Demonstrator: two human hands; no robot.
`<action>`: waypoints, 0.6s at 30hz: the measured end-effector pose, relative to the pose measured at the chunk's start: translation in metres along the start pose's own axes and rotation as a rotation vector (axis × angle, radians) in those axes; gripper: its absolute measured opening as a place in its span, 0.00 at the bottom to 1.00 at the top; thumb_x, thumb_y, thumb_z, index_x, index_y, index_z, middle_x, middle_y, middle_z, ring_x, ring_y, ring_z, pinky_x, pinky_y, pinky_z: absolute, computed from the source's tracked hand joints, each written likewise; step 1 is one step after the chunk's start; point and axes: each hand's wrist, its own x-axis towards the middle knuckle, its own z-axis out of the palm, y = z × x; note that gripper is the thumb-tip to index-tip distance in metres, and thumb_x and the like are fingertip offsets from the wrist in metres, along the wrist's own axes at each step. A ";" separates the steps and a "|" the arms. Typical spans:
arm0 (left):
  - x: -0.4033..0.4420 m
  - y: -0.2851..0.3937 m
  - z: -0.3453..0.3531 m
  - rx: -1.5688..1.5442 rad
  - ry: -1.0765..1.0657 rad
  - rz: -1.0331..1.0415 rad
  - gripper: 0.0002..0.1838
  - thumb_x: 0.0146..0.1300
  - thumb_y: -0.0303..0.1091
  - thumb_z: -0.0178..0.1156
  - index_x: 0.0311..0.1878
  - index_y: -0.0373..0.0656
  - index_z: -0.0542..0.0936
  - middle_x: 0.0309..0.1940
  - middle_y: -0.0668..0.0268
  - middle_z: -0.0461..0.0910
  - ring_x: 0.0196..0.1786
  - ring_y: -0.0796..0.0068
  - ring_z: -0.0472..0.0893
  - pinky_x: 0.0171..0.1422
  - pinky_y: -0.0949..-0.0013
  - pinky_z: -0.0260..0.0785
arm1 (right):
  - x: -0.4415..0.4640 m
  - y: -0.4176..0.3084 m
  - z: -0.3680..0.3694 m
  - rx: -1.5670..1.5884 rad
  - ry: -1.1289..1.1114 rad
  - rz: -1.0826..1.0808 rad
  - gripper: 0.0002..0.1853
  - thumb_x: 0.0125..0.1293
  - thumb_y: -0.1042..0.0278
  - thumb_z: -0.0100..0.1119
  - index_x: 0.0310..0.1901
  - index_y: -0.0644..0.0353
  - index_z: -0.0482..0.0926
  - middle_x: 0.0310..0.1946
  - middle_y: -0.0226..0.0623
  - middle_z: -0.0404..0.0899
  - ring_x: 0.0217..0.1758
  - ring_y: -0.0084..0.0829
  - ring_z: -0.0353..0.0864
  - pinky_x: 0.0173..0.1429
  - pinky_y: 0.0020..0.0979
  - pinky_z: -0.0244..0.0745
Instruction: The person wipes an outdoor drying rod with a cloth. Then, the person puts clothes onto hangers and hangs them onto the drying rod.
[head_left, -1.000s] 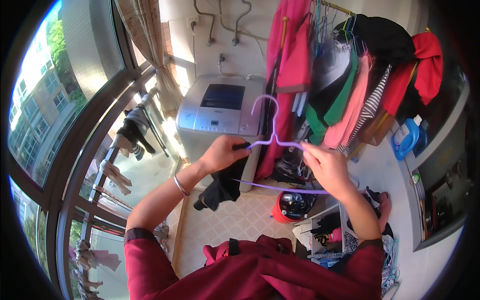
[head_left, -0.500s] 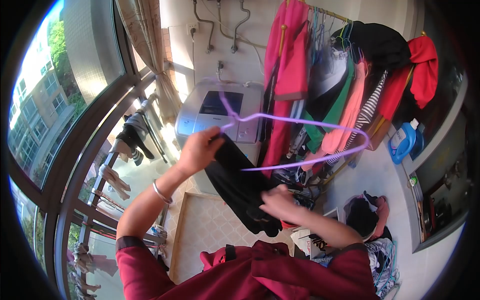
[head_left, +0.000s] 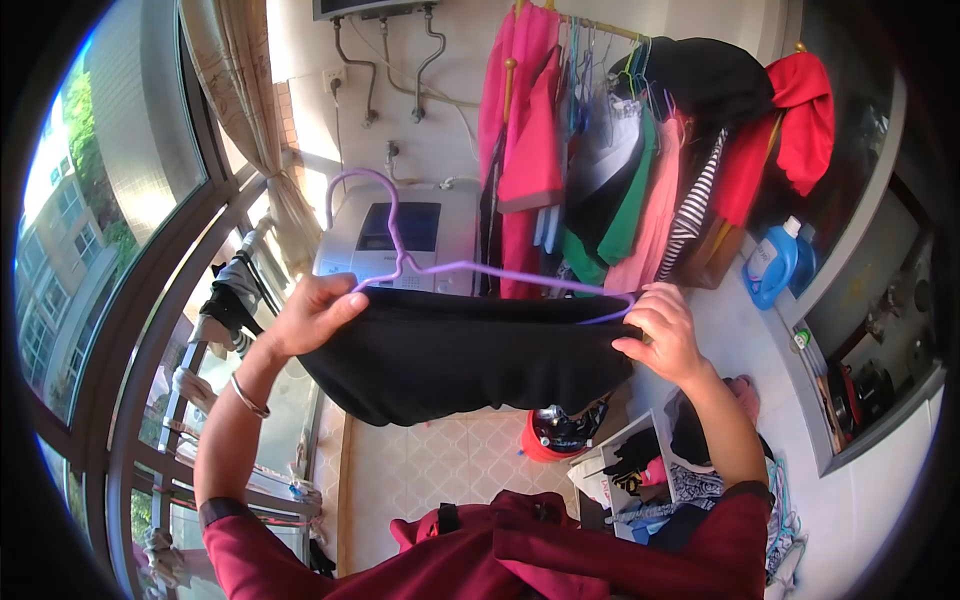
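A black garment (head_left: 470, 360) is stretched sideways between my two hands, its exact kind unclear. A purple clothes hanger (head_left: 490, 268) sits partly inside its upper opening, with the hook standing up at the left. My left hand (head_left: 318, 312) is closed on the garment's left upper corner and the hanger's left end. At the opposite end, my right hand (head_left: 663, 328) pinches the garment's edge by the hanger's right tip. The hanger's lower bar is mostly hidden by the cloth.
A washing machine (head_left: 450, 230) stands behind the garment. Clothes hang from a rack (head_left: 610, 30) at the back right. A blue detergent bottle (head_left: 775, 262) is on the right ledge. A red bucket (head_left: 545, 440) sits on the floor. Windows line the left.
My right hand has moved up and right to the garment's upper corner. The hanger has gone down into the garment, which is now spread wide. My left hand has shifted left.
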 end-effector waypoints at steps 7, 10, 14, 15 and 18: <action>0.015 0.024 -0.011 0.143 -0.225 0.127 0.25 0.61 0.49 0.52 0.18 0.37 0.68 0.13 0.64 0.61 0.18 0.72 0.63 0.25 0.70 0.59 | 0.019 0.021 -0.005 0.242 0.003 0.231 0.13 0.51 0.62 0.63 0.24 0.61 0.70 0.28 0.37 0.71 0.35 0.39 0.71 0.42 0.36 0.67; 0.017 0.034 0.002 -0.126 -0.080 0.003 0.23 0.62 0.46 0.53 0.19 0.37 0.68 0.16 0.73 0.58 0.23 0.83 0.58 0.26 0.76 0.55 | 0.032 0.027 0.006 0.576 -0.075 0.491 0.15 0.60 0.66 0.56 0.46 0.61 0.70 0.50 0.38 0.63 0.53 0.29 0.66 0.47 0.27 0.68; 0.009 0.033 0.009 -0.176 0.039 -0.133 0.22 0.63 0.46 0.51 0.20 0.38 0.68 0.17 0.75 0.57 0.24 0.86 0.56 0.27 0.76 0.53 | 0.044 0.028 -0.019 0.594 -0.380 0.558 0.13 0.62 0.65 0.54 0.45 0.63 0.72 0.38 0.36 0.73 0.40 0.28 0.75 0.43 0.26 0.71; 0.009 0.036 0.012 -0.178 0.043 -0.153 0.23 0.64 0.46 0.50 0.19 0.39 0.65 0.18 0.76 0.56 0.24 0.87 0.55 0.26 0.76 0.51 | 0.053 0.011 -0.023 0.538 -0.535 0.543 0.12 0.61 0.65 0.54 0.43 0.64 0.73 0.33 0.37 0.75 0.36 0.30 0.77 0.42 0.27 0.71; 0.000 0.043 0.014 -0.252 0.013 -0.176 0.19 0.63 0.42 0.53 0.22 0.39 0.67 0.19 0.77 0.58 0.25 0.87 0.57 0.27 0.77 0.52 | 0.051 -0.004 0.002 0.226 -0.384 0.312 0.09 0.59 0.67 0.55 0.33 0.66 0.72 0.26 0.45 0.73 0.28 0.40 0.74 0.32 0.34 0.67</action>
